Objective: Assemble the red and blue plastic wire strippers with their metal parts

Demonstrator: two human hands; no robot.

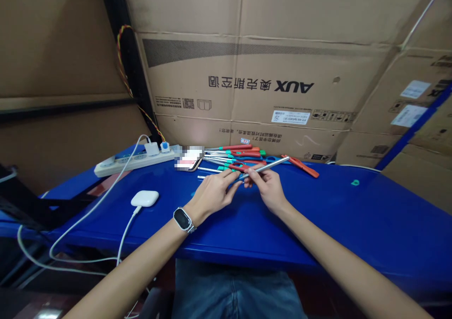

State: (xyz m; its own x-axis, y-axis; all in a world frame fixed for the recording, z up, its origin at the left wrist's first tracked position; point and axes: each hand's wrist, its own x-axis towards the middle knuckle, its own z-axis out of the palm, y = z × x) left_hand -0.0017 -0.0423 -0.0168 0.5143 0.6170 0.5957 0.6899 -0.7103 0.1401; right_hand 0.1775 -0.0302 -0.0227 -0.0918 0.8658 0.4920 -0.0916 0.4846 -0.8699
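A slim silver tube (273, 163) slants up to the right above the blue table, with a bit of blue showing at its lower end. My right hand (270, 189) pinches the tube between thumb and fingers. My left hand (215, 192), with a watch on its wrist, closes around the lower end, and its fingers hide what joins there. Just behind both hands lies a pile of long-nosed lighters (243, 154) with red, blue and green handles and silver barrels. One orange-red lighter handle (302, 167) lies to the right of the pile.
A phone (190, 159) lies left of the pile, beside a white power strip (137, 161) with plugs. A white earbud case (144, 198) with a cable sits at the left on the blue table (353, 229). A small green ring (355, 183) lies at right. Cardboard (226, 111) walls the back.
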